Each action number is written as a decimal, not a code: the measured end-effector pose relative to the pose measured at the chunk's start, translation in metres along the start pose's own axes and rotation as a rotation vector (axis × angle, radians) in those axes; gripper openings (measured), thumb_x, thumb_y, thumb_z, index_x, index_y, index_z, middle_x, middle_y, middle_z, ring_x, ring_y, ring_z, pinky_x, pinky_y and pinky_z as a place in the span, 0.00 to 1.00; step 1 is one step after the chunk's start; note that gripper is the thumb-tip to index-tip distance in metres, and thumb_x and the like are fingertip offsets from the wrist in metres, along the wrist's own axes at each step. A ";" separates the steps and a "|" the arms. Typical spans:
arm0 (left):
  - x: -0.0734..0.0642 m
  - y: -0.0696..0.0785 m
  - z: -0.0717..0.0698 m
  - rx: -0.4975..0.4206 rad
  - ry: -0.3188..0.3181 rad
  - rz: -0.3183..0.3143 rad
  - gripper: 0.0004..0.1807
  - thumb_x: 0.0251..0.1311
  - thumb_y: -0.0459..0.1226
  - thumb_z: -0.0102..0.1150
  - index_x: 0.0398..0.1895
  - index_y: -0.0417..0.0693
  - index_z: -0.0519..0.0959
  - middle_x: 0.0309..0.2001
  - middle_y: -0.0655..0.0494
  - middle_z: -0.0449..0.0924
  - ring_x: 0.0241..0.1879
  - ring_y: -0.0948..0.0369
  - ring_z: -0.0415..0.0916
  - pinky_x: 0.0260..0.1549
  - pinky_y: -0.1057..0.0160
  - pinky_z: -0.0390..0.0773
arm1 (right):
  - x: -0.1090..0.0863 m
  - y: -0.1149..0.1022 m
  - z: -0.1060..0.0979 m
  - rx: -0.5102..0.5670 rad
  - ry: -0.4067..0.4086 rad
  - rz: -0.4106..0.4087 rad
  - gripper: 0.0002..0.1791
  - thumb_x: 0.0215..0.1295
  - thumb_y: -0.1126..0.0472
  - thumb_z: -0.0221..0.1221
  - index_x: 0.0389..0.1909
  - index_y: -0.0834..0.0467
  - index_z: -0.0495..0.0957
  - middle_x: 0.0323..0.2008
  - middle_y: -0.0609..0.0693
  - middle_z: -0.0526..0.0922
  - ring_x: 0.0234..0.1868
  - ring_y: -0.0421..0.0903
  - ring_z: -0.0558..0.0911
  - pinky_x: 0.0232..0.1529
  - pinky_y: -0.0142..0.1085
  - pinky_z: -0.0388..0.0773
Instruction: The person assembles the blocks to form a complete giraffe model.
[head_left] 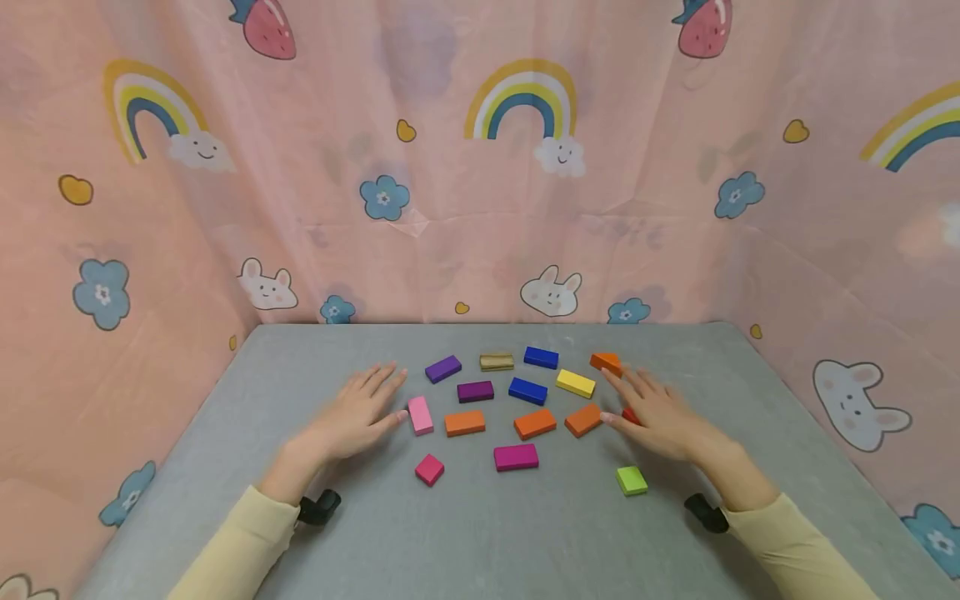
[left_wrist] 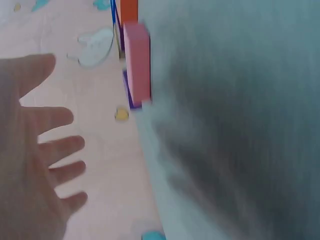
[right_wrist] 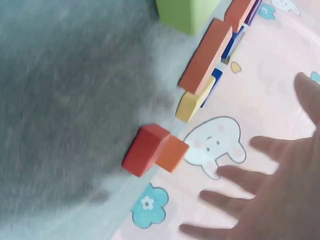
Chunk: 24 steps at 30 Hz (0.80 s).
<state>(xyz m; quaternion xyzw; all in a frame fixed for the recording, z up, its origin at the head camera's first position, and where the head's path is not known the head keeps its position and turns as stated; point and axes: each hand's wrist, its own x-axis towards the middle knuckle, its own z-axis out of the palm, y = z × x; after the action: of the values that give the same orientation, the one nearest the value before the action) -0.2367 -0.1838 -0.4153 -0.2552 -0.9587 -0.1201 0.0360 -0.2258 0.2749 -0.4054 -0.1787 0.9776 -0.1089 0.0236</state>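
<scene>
Coloured blocks lie spread over a grey table. My left hand (head_left: 357, 414), fingers spread, hovers left of a pink block (head_left: 421, 415); the left wrist view shows a gap between the fingers and that pink block (left_wrist: 138, 64). On the other side, my right hand (head_left: 660, 417) is held above the table with its fingers apart. It partly hides a red block (head_left: 629, 415), and its fingertips overlap the edges of two orange blocks in the head view. In the right wrist view the red block (right_wrist: 146, 150) stands clear of the hand. Neither hand holds anything.
Between the hands lie purple (head_left: 476, 392), blue (head_left: 528, 391), yellow (head_left: 575, 383), gold (head_left: 497, 362) and orange blocks (head_left: 464, 423). Nearer me are a magenta block (head_left: 516, 457), a crimson block (head_left: 430, 470) and a lime green block (head_left: 632, 481). A pink patterned curtain (head_left: 465, 250) surrounds the table.
</scene>
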 end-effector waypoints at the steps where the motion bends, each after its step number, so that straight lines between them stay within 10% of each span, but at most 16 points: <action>1: 0.001 0.004 0.001 -0.007 0.011 0.022 0.36 0.67 0.54 0.46 0.74 0.50 0.54 0.74 0.49 0.52 0.73 0.47 0.47 0.70 0.43 0.48 | 0.001 -0.001 0.000 -0.002 0.017 -0.020 0.42 0.66 0.36 0.48 0.75 0.51 0.48 0.73 0.63 0.51 0.71 0.68 0.49 0.63 0.70 0.45; 12: 0.024 0.051 0.014 -0.094 0.113 0.229 0.29 0.60 0.51 0.59 0.64 0.53 0.71 0.60 0.56 0.74 0.60 0.57 0.70 0.60 0.54 0.71 | 0.020 -0.030 0.010 0.037 0.086 -0.185 0.36 0.65 0.42 0.55 0.69 0.55 0.63 0.67 0.58 0.65 0.65 0.60 0.68 0.61 0.58 0.67; 24: 0.046 0.084 0.041 -0.292 0.007 0.359 0.24 0.56 0.49 0.65 0.52 0.47 0.80 0.46 0.55 0.80 0.44 0.61 0.75 0.45 0.68 0.77 | 0.038 -0.050 0.023 0.227 0.039 -0.319 0.29 0.63 0.52 0.61 0.62 0.59 0.71 0.57 0.56 0.78 0.56 0.55 0.78 0.54 0.51 0.75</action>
<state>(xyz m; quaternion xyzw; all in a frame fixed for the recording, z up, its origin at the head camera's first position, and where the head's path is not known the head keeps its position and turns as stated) -0.2355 -0.0811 -0.4308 -0.4240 -0.8702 -0.2500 0.0226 -0.2420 0.2106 -0.4171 -0.3254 0.9185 -0.2244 0.0073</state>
